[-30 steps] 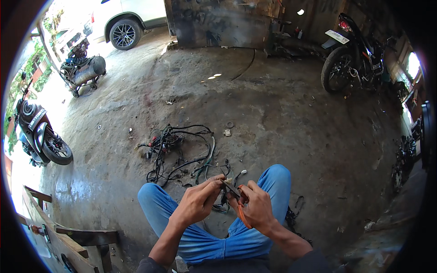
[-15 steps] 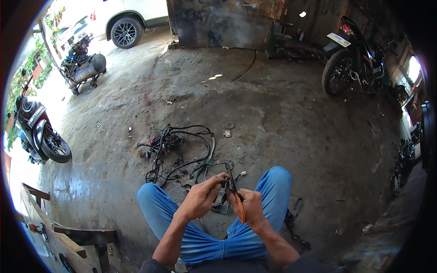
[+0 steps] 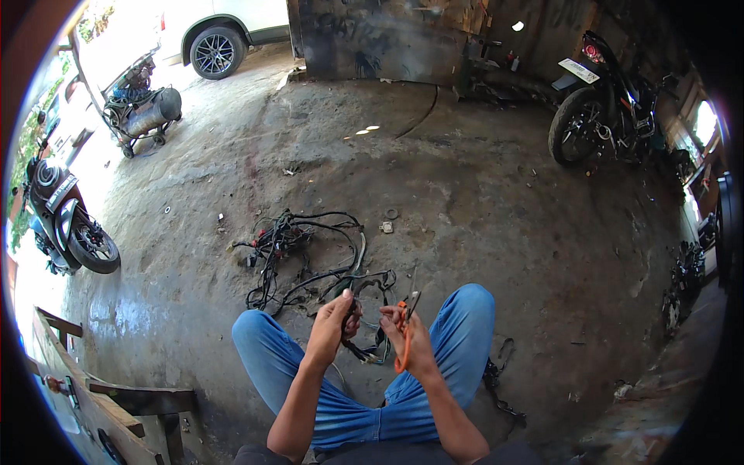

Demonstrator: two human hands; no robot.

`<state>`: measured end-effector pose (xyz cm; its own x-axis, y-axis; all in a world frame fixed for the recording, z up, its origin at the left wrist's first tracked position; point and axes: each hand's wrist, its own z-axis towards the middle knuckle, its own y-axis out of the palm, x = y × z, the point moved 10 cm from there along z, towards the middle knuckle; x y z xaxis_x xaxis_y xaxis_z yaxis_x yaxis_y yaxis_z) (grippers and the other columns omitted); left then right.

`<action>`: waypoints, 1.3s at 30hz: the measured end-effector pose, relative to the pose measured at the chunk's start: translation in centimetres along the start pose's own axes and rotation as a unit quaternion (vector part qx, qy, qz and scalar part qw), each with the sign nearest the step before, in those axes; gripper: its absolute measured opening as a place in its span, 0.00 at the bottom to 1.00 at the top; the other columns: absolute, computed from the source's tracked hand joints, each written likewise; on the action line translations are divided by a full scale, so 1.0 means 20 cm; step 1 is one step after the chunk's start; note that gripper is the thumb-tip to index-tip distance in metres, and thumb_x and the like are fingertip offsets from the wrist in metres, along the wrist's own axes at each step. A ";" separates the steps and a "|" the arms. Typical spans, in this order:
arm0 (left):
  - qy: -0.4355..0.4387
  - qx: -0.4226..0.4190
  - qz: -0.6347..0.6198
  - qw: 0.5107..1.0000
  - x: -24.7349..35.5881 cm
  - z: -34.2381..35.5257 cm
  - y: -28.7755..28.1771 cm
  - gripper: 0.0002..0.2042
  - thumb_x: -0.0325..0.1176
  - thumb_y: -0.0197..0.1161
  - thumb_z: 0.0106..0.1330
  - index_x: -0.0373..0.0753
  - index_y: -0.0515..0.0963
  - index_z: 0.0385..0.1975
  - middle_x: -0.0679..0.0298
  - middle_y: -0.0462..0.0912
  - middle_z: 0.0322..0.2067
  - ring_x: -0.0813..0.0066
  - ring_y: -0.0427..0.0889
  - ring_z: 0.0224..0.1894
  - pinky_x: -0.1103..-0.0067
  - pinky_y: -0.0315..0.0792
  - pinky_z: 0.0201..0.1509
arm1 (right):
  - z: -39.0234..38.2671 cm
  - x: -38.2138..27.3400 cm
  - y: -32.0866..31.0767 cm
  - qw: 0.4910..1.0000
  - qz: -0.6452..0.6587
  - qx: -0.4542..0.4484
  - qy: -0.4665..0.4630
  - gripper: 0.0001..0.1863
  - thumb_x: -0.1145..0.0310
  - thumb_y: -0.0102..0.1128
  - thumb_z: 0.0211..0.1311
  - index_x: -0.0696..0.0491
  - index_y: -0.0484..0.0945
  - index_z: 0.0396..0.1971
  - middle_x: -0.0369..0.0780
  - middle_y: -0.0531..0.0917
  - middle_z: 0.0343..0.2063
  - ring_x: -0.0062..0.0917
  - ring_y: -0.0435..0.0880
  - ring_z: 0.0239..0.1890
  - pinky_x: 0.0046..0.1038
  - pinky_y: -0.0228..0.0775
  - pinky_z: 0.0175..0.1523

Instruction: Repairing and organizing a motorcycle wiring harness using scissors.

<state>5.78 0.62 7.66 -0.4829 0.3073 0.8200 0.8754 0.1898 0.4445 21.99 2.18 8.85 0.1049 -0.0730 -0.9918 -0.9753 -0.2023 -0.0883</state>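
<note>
My left hand [image 3: 332,329] is closed around a strand of black wiring [image 3: 361,350] between my knees, its thumb pointing up. To its right, my right hand [image 3: 411,341] grips orange-handled scissors [image 3: 402,358] with the blades pointing up and away from me. The two hands are a short distance apart. A tangled wiring harness [image 3: 283,244] with black, pale and green wires and small red connectors lies on the concrete floor [image 3: 465,217] beyond my hands, continuing toward the strand I hold.
A motorcycle [image 3: 577,116] stands back right, a scooter [image 3: 70,225] left, an air compressor [image 3: 147,120] and white car [image 3: 267,19] back left. A wooden frame [image 3: 136,403] is at lower left, dark cables [image 3: 504,395] beside my right knee, a metal panel [image 3: 380,46] at the back.
My hands have separated: the left shifted left and rotated thumb-up, drawing the wire with it; the right moved slightly up and right with the scissors, away from the wire it was working at.
</note>
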 end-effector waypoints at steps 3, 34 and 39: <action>-0.019 -0.019 0.000 1.000 -0.02 0.01 0.05 0.19 0.46 0.52 0.79 0.37 0.78 0.30 0.73 0.70 0.19 0.86 0.66 0.19 0.86 0.57 0.23 | 0.12 0.11 0.05 0.994 0.103 -0.021 0.017 0.14 0.60 0.60 0.73 0.57 0.76 0.39 0.38 0.81 0.34 0.18 0.80 0.36 0.22 0.73 0.47; 0.221 0.083 0.341 0.910 0.54 0.00 0.04 0.09 0.32 0.64 0.73 0.31 0.80 0.39 0.63 0.86 0.29 0.84 0.81 0.31 0.81 0.75 0.35 | 0.27 -0.37 -0.04 0.978 0.018 0.105 -0.181 0.13 0.67 0.68 0.68 0.54 0.71 0.36 0.37 0.79 0.36 0.18 0.76 0.37 0.21 0.69 0.46; 0.233 0.105 0.388 0.885 0.68 -0.01 0.04 0.16 0.34 0.66 0.71 0.33 0.72 0.51 0.62 0.85 0.28 0.82 0.79 0.29 0.80 0.72 0.33 | 0.30 -0.37 0.09 0.975 0.033 -0.027 -0.219 0.11 0.66 0.64 0.71 0.55 0.72 0.40 0.38 0.80 0.37 0.20 0.79 0.41 0.27 0.70 0.51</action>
<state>-0.04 4.81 19.29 0.3664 0.0122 0.9304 0.8937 0.2736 -0.3555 18.37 8.18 15.48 -0.0612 0.3342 -0.9405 -0.9644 -0.2627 -0.0306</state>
